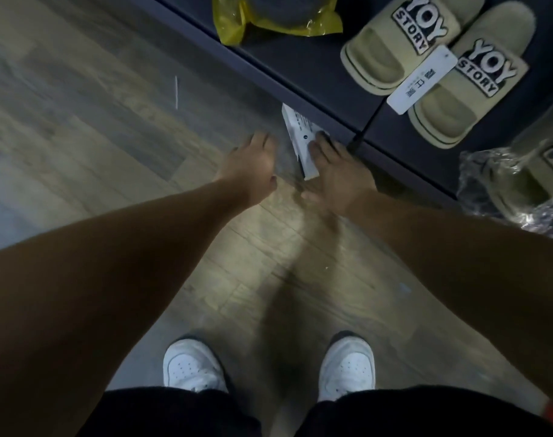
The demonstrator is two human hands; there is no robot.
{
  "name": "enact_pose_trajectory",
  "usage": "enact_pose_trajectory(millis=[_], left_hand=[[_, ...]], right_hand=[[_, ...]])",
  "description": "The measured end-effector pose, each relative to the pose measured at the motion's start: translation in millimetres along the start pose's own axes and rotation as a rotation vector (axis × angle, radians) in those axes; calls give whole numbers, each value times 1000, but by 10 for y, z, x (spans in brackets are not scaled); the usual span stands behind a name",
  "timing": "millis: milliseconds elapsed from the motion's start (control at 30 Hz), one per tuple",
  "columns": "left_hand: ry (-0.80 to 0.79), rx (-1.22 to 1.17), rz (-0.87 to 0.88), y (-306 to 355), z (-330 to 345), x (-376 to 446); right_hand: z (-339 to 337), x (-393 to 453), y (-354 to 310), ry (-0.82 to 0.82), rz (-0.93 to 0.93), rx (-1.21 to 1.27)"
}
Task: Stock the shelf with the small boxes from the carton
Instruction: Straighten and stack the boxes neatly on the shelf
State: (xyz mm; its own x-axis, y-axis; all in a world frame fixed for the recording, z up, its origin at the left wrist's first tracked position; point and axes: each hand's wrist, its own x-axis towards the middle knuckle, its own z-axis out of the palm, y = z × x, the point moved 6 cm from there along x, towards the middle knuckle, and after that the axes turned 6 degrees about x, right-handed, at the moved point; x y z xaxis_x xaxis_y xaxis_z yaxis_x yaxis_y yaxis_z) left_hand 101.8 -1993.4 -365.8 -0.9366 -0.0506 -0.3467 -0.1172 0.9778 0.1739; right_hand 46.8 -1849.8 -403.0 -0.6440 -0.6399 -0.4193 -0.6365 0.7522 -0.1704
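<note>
a small box held low at the shelf edge

we look straight down past both arms to our white shoes [347, 367] on the wooden floor [79, 127]. the right hand [338, 178] has a small white box [300, 143] under its fingers, the thumb splayed off toward us; the box stands on edge, tilted, with printed text on its upper face. it sits just beside the dark front edge of the shelf [316, 74], below the level of the shelf top, as far as we can judge. the picture is blurred here, so we cannot say for sure whether the fingers curl round the far side of the box or only lie flat on it.

the left hand [253, 165] hangs near the box but apart from it, fingers loose and straight, holding nothing. we read it as ready to steady or square the box, which would explain why it waits so close.

on the shelf lie a pair of beige slippers [432, 67] with a white tag [423, 80] across them, a yellow plastic bag [278, 17] further left, and another slipper in clear wrap [521, 184] at the right edge. a dark divider line runs between two shelf panels, and the box is held close to where it meets the front.

the carton is not in view. we judge this box is on its way to the shelf, not yet set down.
</note>
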Motion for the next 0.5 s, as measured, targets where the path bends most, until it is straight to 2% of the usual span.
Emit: enact_pose_trajectory(millis=[100, 233, 300, 400, 500], left_hand=[[30, 43, 19, 36, 10, 32], [42, 194, 69, 98, 34, -7], [-1, 293, 109, 115, 82, -39], [-118, 344, 110, 59, 185, -99], [-272, 284, 19, -60, 300, -208]], right_hand=[[90, -9, -18, -57, -97, -18], [81, -226, -215, -87, -459, 10], [40, -272, -298, -35, -548, 61], [6, -217, -347, 52, -486, 29], [89, -90, -325, 4, -401, -190]])
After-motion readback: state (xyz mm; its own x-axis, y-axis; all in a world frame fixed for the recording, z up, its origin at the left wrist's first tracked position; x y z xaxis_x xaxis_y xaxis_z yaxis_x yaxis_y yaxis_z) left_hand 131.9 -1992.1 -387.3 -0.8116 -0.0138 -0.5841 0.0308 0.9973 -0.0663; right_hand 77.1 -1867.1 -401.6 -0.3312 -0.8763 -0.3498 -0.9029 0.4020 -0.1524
